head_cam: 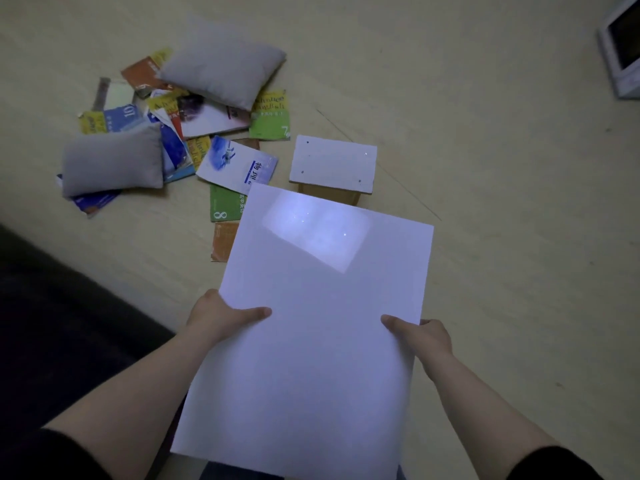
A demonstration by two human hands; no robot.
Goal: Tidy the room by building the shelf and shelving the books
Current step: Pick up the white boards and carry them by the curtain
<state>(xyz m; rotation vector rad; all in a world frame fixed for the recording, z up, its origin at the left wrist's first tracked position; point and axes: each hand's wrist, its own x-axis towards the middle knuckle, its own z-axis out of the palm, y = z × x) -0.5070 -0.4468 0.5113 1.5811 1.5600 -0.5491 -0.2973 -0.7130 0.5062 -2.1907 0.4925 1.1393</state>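
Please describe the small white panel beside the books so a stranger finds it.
Start at the large white board in the foreground. Just beyond its far edge, right of the scattered books, sits the small white panel. Only it shows four holes near its corners.

The board (311, 323) was plain glossy white. The two cushions (221, 64) were grey. The scattered books (194, 133) showed green, yellow, blue and orange covers.
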